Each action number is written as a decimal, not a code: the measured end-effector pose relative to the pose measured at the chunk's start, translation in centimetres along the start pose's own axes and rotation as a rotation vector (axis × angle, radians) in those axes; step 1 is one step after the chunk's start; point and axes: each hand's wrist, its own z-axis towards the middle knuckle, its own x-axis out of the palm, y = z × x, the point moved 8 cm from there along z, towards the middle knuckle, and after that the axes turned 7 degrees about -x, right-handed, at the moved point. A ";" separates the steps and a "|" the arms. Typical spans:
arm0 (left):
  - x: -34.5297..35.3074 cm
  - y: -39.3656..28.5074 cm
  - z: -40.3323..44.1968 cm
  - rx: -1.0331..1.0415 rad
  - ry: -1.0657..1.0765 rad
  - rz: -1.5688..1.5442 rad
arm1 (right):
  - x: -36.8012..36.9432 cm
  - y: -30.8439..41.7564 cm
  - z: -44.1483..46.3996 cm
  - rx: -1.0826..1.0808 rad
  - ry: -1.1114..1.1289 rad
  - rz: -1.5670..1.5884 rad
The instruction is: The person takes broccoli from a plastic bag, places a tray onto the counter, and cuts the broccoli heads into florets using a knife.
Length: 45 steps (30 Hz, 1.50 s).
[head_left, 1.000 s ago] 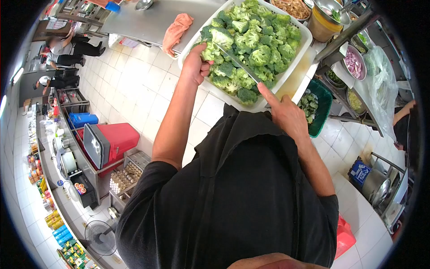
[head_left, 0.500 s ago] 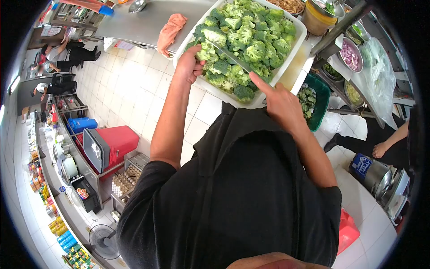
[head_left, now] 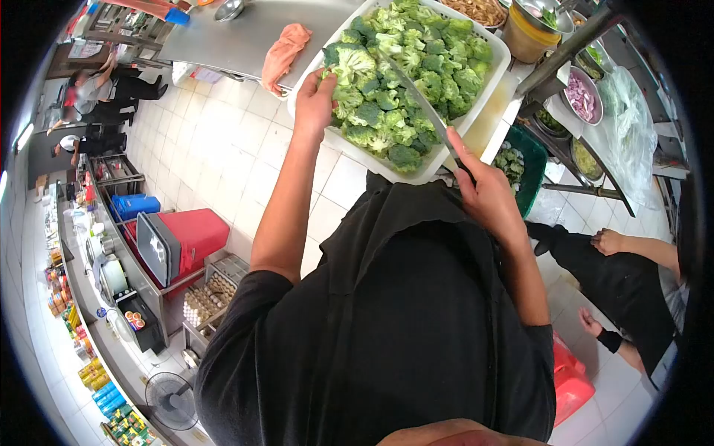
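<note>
A white tray [head_left: 500, 83] full of cut broccoli [head_left: 428, 85] stands at the top centre. At its left side my left hand [head_left: 314, 104] is closed on a large broccoli piece [head_left: 351, 65] by its stem end. My right hand [head_left: 483, 182] is wrapped round the dark handle of a long knife [head_left: 425, 104]. The blade lies slantwise above the broccoli, its tip close to the piece in my left hand. Whether the blade touches any floret cannot be told.
An orange cloth [head_left: 285, 56] lies on the steel table [head_left: 223, 43] left of the tray. A green basket [head_left: 529, 178] with scraps and a shelf with chopped onion [head_left: 580, 97] are at the right. A co-worker [head_left: 617, 271] is at lower right; others stand far left.
The knife has lifted and moved right, and its handle now shows in my right hand. My left hand has turned with the broccoli piece. The co-worker at right has come further into view.
</note>
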 end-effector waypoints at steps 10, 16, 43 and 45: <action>-0.2 0.0 0.9 0.262 -0.121 0.225 | 2.0 1.3 0.9 0.029 0.215 -0.482; -0.6 0.7 1.0 0.265 -0.104 0.280 | 1.8 1.5 1.1 0.041 0.296 -0.506; -0.7 0.4 0.7 0.328 -0.114 0.300 | 0.8 -0.7 0.1 0.171 0.155 0.192; -0.8 0.6 0.6 0.245 -0.067 0.207 | 0.2 -0.7 -0.2 0.183 0.132 0.176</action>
